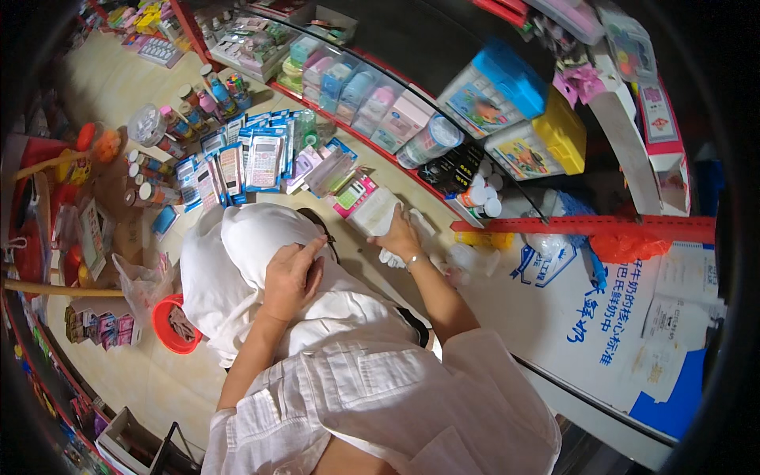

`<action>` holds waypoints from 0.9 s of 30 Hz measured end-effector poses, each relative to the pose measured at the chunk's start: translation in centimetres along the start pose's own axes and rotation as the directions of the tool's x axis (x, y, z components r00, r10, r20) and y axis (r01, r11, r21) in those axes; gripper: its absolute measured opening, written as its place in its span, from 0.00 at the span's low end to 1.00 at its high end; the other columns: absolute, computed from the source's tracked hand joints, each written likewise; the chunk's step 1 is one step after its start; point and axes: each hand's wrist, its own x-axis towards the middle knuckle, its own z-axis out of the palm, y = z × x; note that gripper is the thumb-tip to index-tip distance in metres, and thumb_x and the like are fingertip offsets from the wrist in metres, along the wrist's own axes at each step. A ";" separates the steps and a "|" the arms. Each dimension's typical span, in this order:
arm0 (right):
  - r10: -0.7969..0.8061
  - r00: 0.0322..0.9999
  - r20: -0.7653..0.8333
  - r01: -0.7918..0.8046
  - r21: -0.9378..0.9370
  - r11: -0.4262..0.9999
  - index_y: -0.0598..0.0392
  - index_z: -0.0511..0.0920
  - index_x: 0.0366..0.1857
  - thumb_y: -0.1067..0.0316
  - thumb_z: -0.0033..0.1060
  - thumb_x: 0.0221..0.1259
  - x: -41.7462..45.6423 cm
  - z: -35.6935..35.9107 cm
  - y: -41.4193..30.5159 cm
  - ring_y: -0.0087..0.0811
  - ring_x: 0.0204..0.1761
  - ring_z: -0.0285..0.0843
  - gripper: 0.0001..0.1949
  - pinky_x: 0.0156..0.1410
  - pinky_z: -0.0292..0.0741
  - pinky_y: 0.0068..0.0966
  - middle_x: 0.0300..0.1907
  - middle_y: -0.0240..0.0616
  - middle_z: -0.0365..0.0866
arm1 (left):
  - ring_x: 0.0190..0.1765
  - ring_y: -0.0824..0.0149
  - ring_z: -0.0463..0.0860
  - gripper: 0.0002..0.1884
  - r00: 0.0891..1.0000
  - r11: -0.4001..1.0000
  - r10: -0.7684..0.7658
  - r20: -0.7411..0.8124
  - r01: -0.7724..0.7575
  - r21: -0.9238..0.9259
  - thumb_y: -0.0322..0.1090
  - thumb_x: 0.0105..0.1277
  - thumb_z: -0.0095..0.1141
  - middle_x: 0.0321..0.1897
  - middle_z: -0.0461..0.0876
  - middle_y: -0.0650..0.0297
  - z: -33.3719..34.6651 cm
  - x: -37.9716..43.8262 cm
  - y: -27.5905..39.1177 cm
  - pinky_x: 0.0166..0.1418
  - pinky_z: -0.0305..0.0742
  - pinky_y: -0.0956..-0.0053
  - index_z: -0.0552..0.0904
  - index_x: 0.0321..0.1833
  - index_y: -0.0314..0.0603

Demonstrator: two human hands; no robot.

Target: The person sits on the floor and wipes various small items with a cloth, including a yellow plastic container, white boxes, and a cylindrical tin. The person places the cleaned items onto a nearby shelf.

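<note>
My right hand [401, 236] presses a crumpled white cloth [424, 224] against a pale package [369, 212] with a pink and green end, lying on the tiled floor. Parts of the cloth stick out on both sides of the hand. My left hand [295, 278] is over the knee of my white trousers [249, 234], its fingers slightly bent and apart, with nothing in it. Just beyond the package sit clear-fronted packs [329, 172]. Several blister-packed calculators [265, 161] lie overlapping on the floor past my knees.
Jars and bottles [178, 122] stand behind the calculators. A red bucket [159, 323] with a dark cloth inside is at my left. A red-edged shelf [380, 145] holds boxed goods. Blue and yellow-lidded cases [493, 89] are stacked there. A printed white board [570, 332] lies at right.
</note>
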 end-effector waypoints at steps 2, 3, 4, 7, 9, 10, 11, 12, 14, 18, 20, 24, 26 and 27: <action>0.020 1.000 -0.011 -0.021 -0.104 0.994 0.61 0.41 0.82 0.41 0.90 0.31 2.7 1.0 -0.4 0.55 0.78 0.61 0.75 0.77 0.67 0.43 0.79 0.61 0.57 | 0.29 0.56 0.78 0.24 1.000 1.000 -0.015 0.019 0.015 -0.005 0.20 0.56 0.65 0.24 0.78 0.58 -0.3 0.0 -0.1 0.36 0.74 0.61 0.82 0.58 0.36; 0.016 1.000 -0.010 -0.018 -0.147 0.989 0.61 0.39 0.82 0.41 0.90 0.30 3.5 1.5 -0.7 0.55 0.79 0.60 0.76 0.77 0.67 0.43 0.79 0.62 0.55 | 0.29 0.57 0.78 0.24 1.000 1.000 -0.016 0.019 0.016 -0.003 0.20 0.56 0.65 0.25 0.79 0.58 -0.5 -0.1 -0.2 0.36 0.74 0.61 0.82 0.58 0.36; 0.013 1.000 -0.009 -0.014 -0.189 0.982 0.60 0.38 0.82 0.41 0.90 0.30 4.3 1.9 -0.9 0.55 0.79 0.59 0.77 0.77 0.67 0.43 0.80 0.63 0.53 | 0.29 0.57 0.78 0.24 1.000 1.000 -0.015 0.019 0.015 -0.002 0.20 0.56 0.65 0.25 0.79 0.59 -0.6 -0.1 -0.3 0.36 0.74 0.62 0.82 0.58 0.37; 0.025 0.999 0.039 -0.014 -0.258 0.966 0.51 0.29 0.83 0.41 0.91 0.28 5.6 2.4 -1.9 0.55 0.79 0.61 0.81 0.73 0.73 0.41 0.81 0.70 0.46 | 0.30 0.57 0.80 0.24 0.999 0.999 -0.030 0.023 0.030 0.019 0.21 0.56 0.65 0.27 0.81 0.59 -1.1 -0.3 -0.8 0.37 0.76 0.62 0.82 0.59 0.37; 0.057 0.996 0.074 -0.033 -0.291 0.956 0.46 0.26 0.83 0.41 0.91 0.28 5.6 2.1 -2.5 0.56 0.77 0.65 0.82 0.70 0.76 0.40 0.81 0.71 0.45 | 0.30 0.57 0.80 0.24 0.998 0.998 -0.055 0.026 0.055 0.032 0.21 0.56 0.65 0.28 0.81 0.59 -1.2 -0.5 -1.0 0.37 0.76 0.62 0.82 0.59 0.37; 0.054 0.996 0.072 -0.031 -0.293 0.956 0.44 0.25 0.83 0.41 0.91 0.28 5.7 2.3 -2.4 0.56 0.75 0.67 0.82 0.68 0.77 0.40 0.81 0.71 0.45 | 0.30 0.58 0.80 0.24 0.998 0.998 -0.055 0.013 0.054 0.025 0.21 0.56 0.65 0.28 0.80 0.60 -1.2 -0.5 -1.1 0.37 0.76 0.62 0.82 0.59 0.38; 0.052 0.996 0.069 -0.030 -0.293 0.956 0.42 0.24 0.83 0.41 0.91 0.28 5.7 2.6 -2.3 0.57 0.74 0.70 0.82 0.66 0.78 0.40 0.81 0.72 0.45 | 0.30 0.58 0.80 0.24 0.998 0.998 -0.061 0.017 0.060 0.024 0.21 0.56 0.65 0.27 0.80 0.60 -1.3 -0.5 -1.2 0.37 0.76 0.62 0.82 0.59 0.37; 0.052 0.996 0.066 -0.030 -0.295 0.955 0.40 0.23 0.83 0.41 0.91 0.28 5.8 2.6 -2.2 0.57 0.73 0.72 0.83 0.65 0.79 0.41 0.80 0.72 0.45 | 0.30 0.58 0.79 0.24 0.998 0.998 -0.066 0.021 0.066 0.022 0.21 0.56 0.65 0.27 0.80 0.60 -1.4 -0.6 -1.3 0.37 0.76 0.62 0.82 0.58 0.37; 0.018 0.999 0.033 -0.007 -0.301 0.954 0.40 0.22 0.82 0.42 0.91 0.29 5.7 2.5 -1.8 0.57 0.71 0.73 0.82 0.65 0.79 0.41 0.80 0.72 0.46 | 0.30 0.58 0.79 0.23 0.998 0.998 -0.063 0.021 0.063 0.013 0.21 0.55 0.65 0.27 0.80 0.60 -1.5 -0.5 -1.5 0.37 0.76 0.62 0.82 0.58 0.36; -0.008 0.999 0.032 0.017 -0.303 0.953 0.41 0.22 0.82 0.45 0.91 0.31 6.2 2.5 -1.6 0.58 0.71 0.74 0.81 0.65 0.78 0.41 0.80 0.73 0.47 | 0.30 0.58 0.79 0.22 0.999 0.999 -0.033 0.013 0.034 -0.019 0.22 0.55 0.66 0.27 0.80 0.60 -1.4 -0.3 -1.7 0.37 0.76 0.63 0.83 0.56 0.34; 0.032 0.998 0.059 -0.013 -0.294 0.956 0.40 0.22 0.82 0.47 0.91 0.32 6.2 2.2 -2.2 0.58 0.70 0.74 0.80 0.66 0.78 0.42 0.79 0.72 0.48 | 0.30 0.59 0.79 0.22 1.000 0.999 -0.028 0.010 0.028 -0.027 0.22 0.55 0.66 0.27 0.80 0.61 -1.4 0.0 -1.7 0.37 0.76 0.64 0.83 0.56 0.34; 0.040 0.999 0.035 -0.030 -0.259 0.965 0.40 0.23 0.83 0.49 0.90 0.33 6.2 2.4 -2.1 0.58 0.70 0.74 0.79 0.67 0.77 0.43 0.79 0.69 0.49 | 0.30 0.60 0.79 0.22 1.000 1.000 -0.014 0.004 0.014 -0.023 0.21 0.55 0.66 0.25 0.80 0.62 -1.4 0.3 -1.6 0.36 0.76 0.65 0.83 0.56 0.34; 0.042 0.999 0.034 -0.031 -0.265 0.964 0.39 0.23 0.83 0.50 0.90 0.33 6.0 2.3 -2.0 0.58 0.69 0.74 0.79 0.67 0.77 0.43 0.80 0.67 0.48 | 0.30 0.60 0.79 0.22 1.000 1.000 -0.009 -0.003 0.009 -0.024 0.21 0.56 0.66 0.25 0.79 0.62 -1.3 0.3 -1.7 0.36 0.76 0.65 0.83 0.55 0.34; 0.043 0.998 0.035 -0.032 -0.268 0.963 0.39 0.24 0.83 0.50 0.90 0.32 5.9 2.2 -2.1 0.58 0.69 0.74 0.79 0.67 0.77 0.43 0.80 0.66 0.48 | 0.29 0.60 0.79 0.21 1.000 1.000 -0.009 -0.005 0.009 -0.023 0.21 0.56 0.66 0.24 0.79 0.62 -1.4 0.3 -1.7 0.36 0.76 0.65 0.83 0.55 0.34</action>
